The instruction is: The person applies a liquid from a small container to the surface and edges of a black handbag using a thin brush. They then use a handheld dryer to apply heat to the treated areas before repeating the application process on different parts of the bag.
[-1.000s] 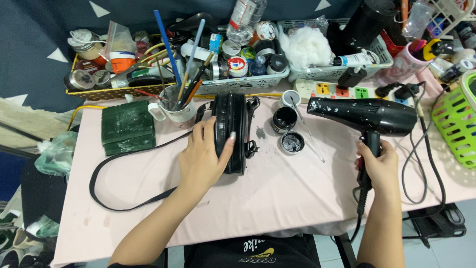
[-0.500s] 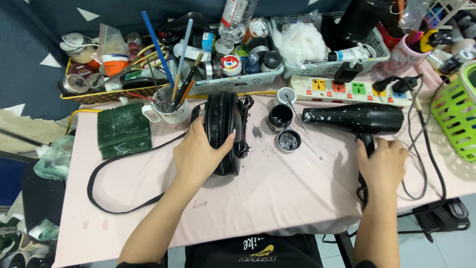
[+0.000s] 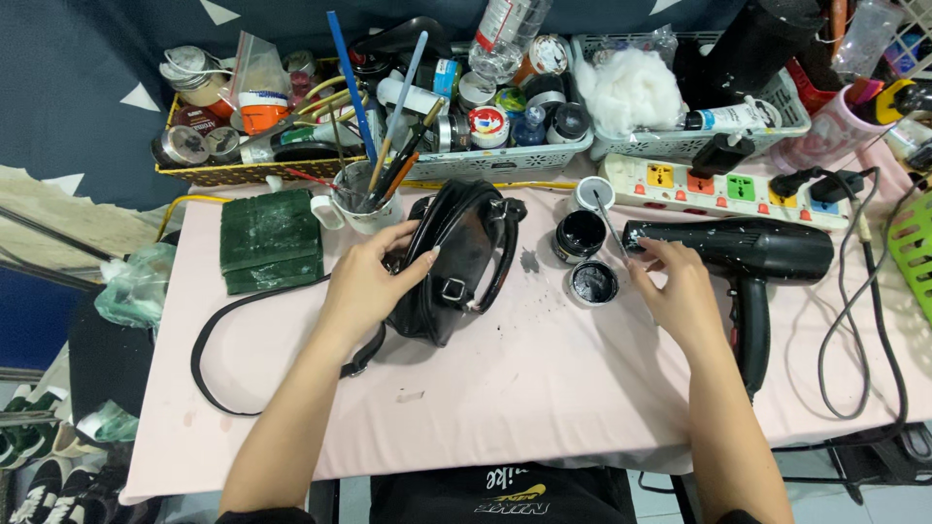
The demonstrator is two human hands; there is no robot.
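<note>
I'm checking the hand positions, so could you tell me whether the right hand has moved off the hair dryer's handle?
Yes. The right hand left the handle, moving toward the black jars beside the hair dryer.

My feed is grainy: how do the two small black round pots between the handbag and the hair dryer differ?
The far pot has a thin stick resting in it and looks taller; the near pot has none and looks shallower. The far pot sits by a white lid; the near pot lies closer to the right hand. Both are open, round and black inside.
</note>
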